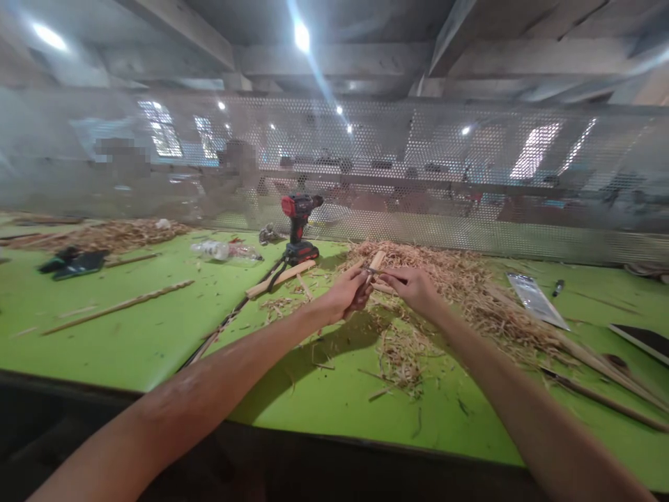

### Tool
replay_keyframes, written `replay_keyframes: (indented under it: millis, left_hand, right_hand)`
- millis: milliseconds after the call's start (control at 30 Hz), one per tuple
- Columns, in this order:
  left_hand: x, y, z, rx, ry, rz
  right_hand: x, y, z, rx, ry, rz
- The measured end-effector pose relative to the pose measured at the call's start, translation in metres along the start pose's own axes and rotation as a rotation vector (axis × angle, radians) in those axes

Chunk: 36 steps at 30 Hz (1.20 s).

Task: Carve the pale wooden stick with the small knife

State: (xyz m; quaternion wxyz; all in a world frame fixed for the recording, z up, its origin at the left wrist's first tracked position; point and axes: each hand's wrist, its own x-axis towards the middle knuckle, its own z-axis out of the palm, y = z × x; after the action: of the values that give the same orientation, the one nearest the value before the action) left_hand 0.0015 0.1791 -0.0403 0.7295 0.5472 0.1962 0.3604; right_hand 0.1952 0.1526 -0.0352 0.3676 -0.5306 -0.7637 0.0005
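Over the middle of the green table, my two hands meet. My left hand (349, 293) is closed around a pale wood strip (377, 261), whose end sticks up past the fingers. From the right, my right hand (415, 287) is closed on a thin, dark slender tool (377, 270) that touches the area by the left fingers; its exact kind is too small to make out. Curly wood shavings (405, 348) lie below the hands, and a larger heap of shavings (444, 272) spreads behind and to the right.
A red and black cordless drill (300, 226) stands upright behind my left hand, beside a flat wood strip (282, 279). A plastic bottle (219, 251) lies farther left. To the right are a clear packet (537, 300) and long sticks (611, 401). A perforated metal screen (391, 174) borders the back.
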Motion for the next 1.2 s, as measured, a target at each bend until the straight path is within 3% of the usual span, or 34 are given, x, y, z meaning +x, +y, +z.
replay_keyframes:
  millis: [167, 400, 500, 667, 800, 1200]
  left_hand:
    - [-0.004, 0.003, 0.003, 0.051, -0.031, -0.034]
    - [-0.011, 0.002, 0.012, 0.104, -0.16, -0.108]
    - [-0.005, -0.003, 0.004, 0.088, -0.118, -0.117]
    - [0.002, -0.002, -0.006, 0.051, -0.017, -0.11]
    - [0.001, 0.001, -0.002, 0.025, 0.015, -0.078]
    - [-0.004, 0.004, 0.008, 0.063, 0.049, -0.071]
  right_hand:
    - [-0.001, 0.013, 0.002, -0.068, 0.061, 0.021]
    - [-0.006, 0.056, -0.04, -0.107, 0.311, 0.236]
    - [-0.003, 0.047, -0.041, -0.058, 0.287, 0.202]
    - [0.0, 0.01, -0.013, 0.03, 0.108, 0.09]
    - [-0.002, 0.0, 0.003, 0.029, 0.019, -0.01]
    - [-0.007, 0.004, 0.005, -0.254, 0.1, -0.09]
